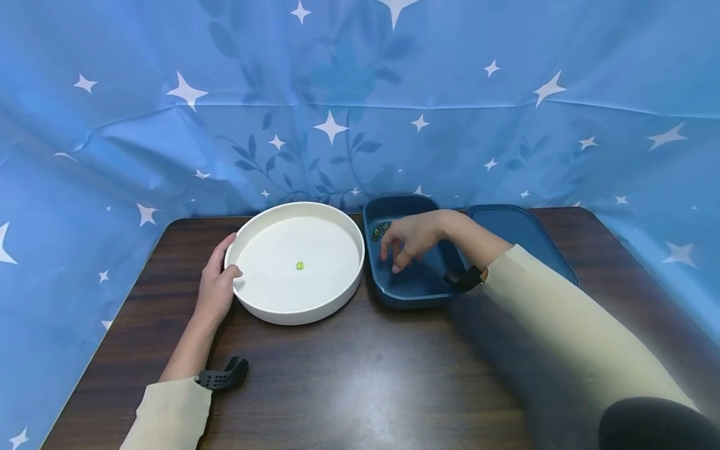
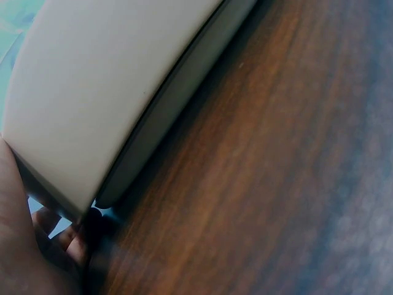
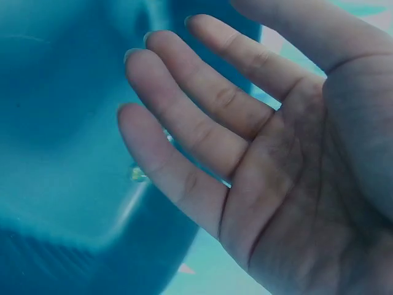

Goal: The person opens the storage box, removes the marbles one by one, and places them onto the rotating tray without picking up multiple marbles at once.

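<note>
We log small greenish pieces (image 1: pixel 380 231) by the left edge of the blue box (image 1: pixel 413 301) — just left of the nearer right hand (image 1: pixel 415 239), relaxed, apparently empty; left hand (image 1: pixel 218 284) grips the white tray (image 1: pixel 298 317) at its left rim.

Dark wood-grain table (image 1: pixel 292 375) below the right hand (image 1: pixel 413 234), flat blue panel (image 1: pixel 523 231) to its right, star-patterned blue cloth (image 1: pixel 450 140) beyond.

A box (image 1: pixel 419 302) sits between a tray (image 1: pixel 278 250), left, and a lid (image 1: pixel 516 232), right, on a table (image 1: pixel 343 369) before a curtain (image 1: pixel 388 150). One piece (image 1: pixel 300 265) lies in the tray.
</note>
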Demonstrator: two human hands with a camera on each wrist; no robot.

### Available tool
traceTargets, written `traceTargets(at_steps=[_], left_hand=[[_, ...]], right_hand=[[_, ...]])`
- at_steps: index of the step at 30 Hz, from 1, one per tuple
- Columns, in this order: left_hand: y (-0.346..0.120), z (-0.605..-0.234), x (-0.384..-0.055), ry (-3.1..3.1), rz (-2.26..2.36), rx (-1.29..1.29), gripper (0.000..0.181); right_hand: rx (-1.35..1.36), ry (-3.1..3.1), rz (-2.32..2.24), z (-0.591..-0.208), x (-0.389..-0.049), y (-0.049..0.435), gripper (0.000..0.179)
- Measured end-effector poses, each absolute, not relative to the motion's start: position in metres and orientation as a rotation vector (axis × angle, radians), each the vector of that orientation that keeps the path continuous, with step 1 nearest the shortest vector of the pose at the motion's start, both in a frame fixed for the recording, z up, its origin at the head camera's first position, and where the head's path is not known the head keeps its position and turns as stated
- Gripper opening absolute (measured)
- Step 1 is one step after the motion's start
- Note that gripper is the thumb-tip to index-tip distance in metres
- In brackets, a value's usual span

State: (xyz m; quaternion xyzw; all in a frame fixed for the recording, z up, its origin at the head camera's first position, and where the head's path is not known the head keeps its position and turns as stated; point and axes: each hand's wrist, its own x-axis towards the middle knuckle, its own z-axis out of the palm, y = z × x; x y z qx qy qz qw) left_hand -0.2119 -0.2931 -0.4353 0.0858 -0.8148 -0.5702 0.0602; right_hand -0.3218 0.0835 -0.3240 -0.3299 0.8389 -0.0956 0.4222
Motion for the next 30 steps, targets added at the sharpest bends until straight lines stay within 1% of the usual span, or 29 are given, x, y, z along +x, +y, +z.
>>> traceTargets(at_steps=[5,10,16,19,25,30], left_hand=[[-0.293,-0.434,-0.212,-2.465,-1.724,0.258,0.08],[-0.291,-0.432,-0.213,-2.466,-1.718,0.256,0.08],[-0.292,-0.435,-0.213,-2.471,-1.723,0.284,0.081],[-0.291,-0.435,-0.212,-2.466,-1.726,0.291,0.081],[-0.289,-0.432,-0.211,-2.466,-1.722,0.286,0.08],[-0.29,-0.433,-0.212,-2.461,-1.739,0.289,0.08]], right_hand=[[-0.86,2.122,-0.241,-0.319,-0.305,0.088,0.039],[-0.88,2.097,-0.286,-0.335,-0.29,0.096,0.04],[-0.885,2.035,-0.426,-0.358,-0.288,0.098,0.026],[-0.899,2.013,-0.454,-0.361,-0.286,0.099,0.021],[-0.906,2.138,-0.296,-0.357,-0.288,0.108,0.008],[-0.835,2.231,-0.113,-0.354,-0.287,0.115,0.013]])
